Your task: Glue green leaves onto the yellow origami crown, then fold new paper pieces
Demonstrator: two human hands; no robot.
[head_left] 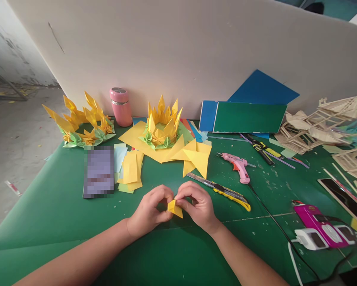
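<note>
A small folded piece of yellow paper (175,208) is pinched between both my hands just above the green table (62,214). My left hand (150,212) curls its fingers round the piece's left side. My right hand (197,204) grips its right side with thumb and fingertips. Behind my hands lie folded yellow triangles (196,159) and a stack of cut yellow and green paper (130,169). A yellow utility knife (222,190) lies just right of my right hand.
Two yellow-and-green paper crowns (162,127) (83,123), a pink flask (120,106), a blurred phone (99,171), a pink glue gun (239,166) with black cord, blue and green sheets (246,115), stick models (318,127) and a power strip (324,234) surround the work spot.
</note>
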